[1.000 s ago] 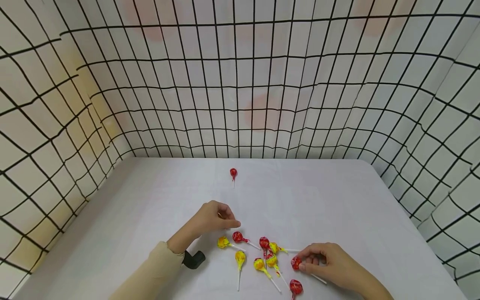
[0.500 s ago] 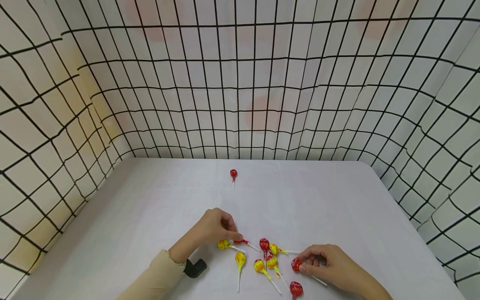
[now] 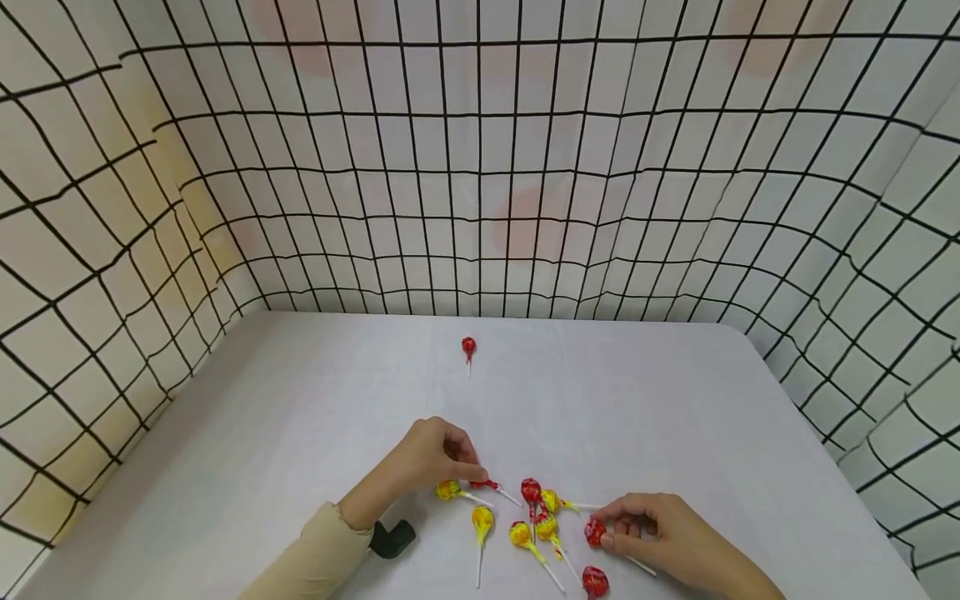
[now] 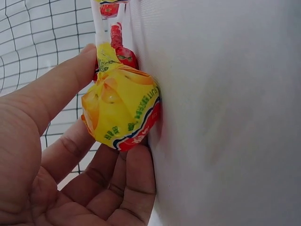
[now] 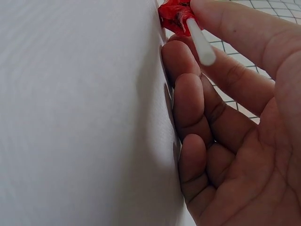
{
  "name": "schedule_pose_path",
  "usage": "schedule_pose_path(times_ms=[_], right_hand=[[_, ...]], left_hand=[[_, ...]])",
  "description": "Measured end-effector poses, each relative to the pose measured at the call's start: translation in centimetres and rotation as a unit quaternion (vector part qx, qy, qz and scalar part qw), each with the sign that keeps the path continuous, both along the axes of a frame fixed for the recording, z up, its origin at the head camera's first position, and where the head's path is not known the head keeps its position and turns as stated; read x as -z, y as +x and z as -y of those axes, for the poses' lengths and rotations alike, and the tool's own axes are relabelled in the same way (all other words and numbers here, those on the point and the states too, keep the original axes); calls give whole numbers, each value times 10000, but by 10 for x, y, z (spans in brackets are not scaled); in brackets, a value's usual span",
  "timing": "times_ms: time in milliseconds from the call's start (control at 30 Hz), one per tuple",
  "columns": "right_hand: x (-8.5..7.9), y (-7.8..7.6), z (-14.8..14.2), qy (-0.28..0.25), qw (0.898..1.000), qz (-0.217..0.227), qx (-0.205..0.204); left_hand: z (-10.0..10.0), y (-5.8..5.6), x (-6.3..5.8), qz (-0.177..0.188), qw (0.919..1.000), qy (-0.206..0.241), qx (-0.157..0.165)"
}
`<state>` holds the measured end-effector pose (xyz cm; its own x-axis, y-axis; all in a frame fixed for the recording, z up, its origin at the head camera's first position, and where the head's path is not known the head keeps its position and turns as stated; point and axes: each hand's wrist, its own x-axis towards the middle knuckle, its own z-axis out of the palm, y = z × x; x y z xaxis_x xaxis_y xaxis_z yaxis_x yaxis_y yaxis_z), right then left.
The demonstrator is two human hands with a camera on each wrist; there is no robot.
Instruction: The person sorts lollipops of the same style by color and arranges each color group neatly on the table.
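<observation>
White backdrop with black grid lines [image 3: 570, 142] on three sides, then white cloth-covered table [image 3: 300, 400], beige fabric sleeve [image 3: 315, 550] on the left arm; clock centred on the wrapped-lollipop cluster [image 3: 546, 525]: left hand [image 3: 438, 454] at 10, right hand [image 3: 667, 537] at 3, small black hard-looking piece [image 3: 392, 539] by the left wrist at 9. Lollipops, ten counted, white sticks. Shiny red-wrapped round lollipop [image 3: 491, 483] at 10, pinched by left thumb and index, head mostly covered; speckled red-wrapped round lollipop [image 3: 595, 533] at 3, pinched by right thumb and fingers, low at the cloth. Five yellow-wrapped round lollipops [image 3: 482, 520] plus two loose red-wrapped round lollipops [image 3: 596, 581], one mid-cluster, one between 4 and 5, lie mixed. Progress, my read: early, one lone red-wrapped round lollipop [image 3: 468, 344] well apart at 11, two gripped but not yet moved out, seven left loose
</observation>
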<state>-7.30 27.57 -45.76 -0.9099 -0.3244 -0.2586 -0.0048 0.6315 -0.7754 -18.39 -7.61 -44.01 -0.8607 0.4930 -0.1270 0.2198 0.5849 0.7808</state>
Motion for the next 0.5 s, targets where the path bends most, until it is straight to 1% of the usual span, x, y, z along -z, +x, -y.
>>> schedule_pose_path(times_ms=[200,367,500], right_hand=[[0,0,0,56,9999,76,-93],[0,-1,-1,-29,9998,201,-68],[2,-2,-1,-73,9997,166,-178]], left_hand=[[2,0,-1,-84,9999,-15,91],[2,0,-2,-122,9998,-109,127],[2,1,-2,-103,9998,-134,122]])
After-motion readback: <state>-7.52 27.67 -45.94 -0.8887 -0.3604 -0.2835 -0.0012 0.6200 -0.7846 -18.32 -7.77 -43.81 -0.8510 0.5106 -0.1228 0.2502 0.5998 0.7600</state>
